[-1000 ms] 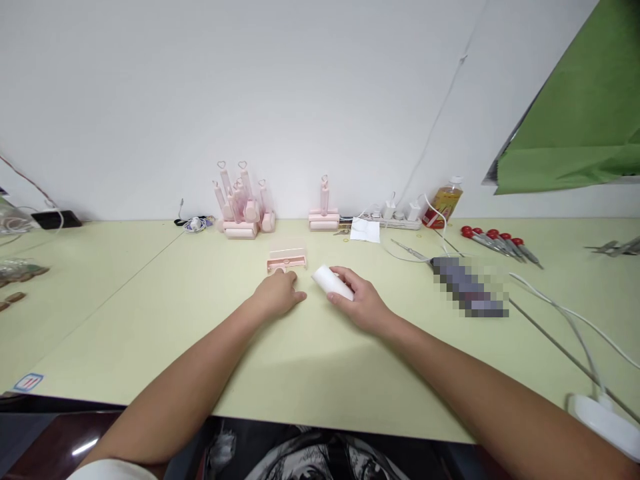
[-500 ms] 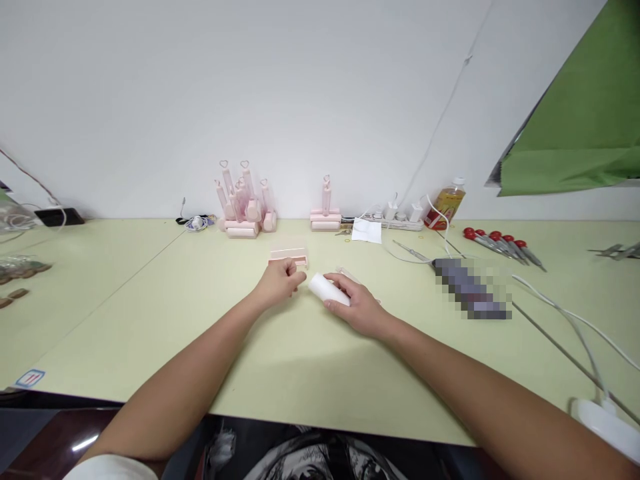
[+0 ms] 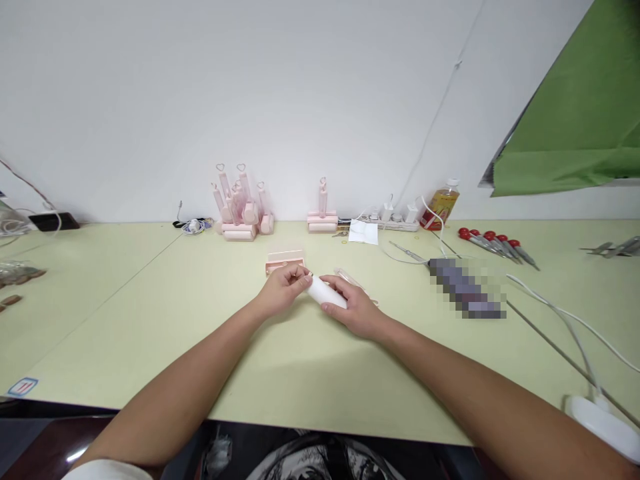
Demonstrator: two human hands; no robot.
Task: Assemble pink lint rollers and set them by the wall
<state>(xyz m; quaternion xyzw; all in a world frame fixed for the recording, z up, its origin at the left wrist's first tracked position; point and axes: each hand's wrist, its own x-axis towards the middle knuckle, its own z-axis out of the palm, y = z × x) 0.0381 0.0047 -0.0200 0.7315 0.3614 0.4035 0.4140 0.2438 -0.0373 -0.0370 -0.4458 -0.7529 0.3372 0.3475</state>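
Clasping the white roll (image 3: 323,291): right grip (image 3: 359,312); at its edge: left grip (image 3: 281,291), closure unclear.

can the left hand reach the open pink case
Probably yes: the left hand is close to the pink case, nothing visible between them, though that hand's occupied at the white roll.
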